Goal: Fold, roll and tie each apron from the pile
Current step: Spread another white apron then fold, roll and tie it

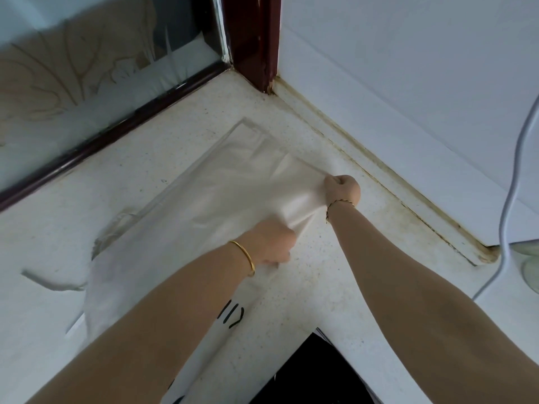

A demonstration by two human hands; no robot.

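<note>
folding step judged in hand: left hand (pixel 272 243) and right hand (pixel 341 189) both fisted tight on apron (pixel 221 196) edge; next, carry edge across squarely.

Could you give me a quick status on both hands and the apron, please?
Left hand and right hand both grip the near edge of the translucent plastic apron. Apron lies spread on the speckled countertop, not yet rolled. Nothing in the way.

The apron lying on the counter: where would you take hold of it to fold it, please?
Grip the apron along its right edge, from the right, as the left hand and right hand do: that edge is free and lifts, while the rest lies flat.
</note>
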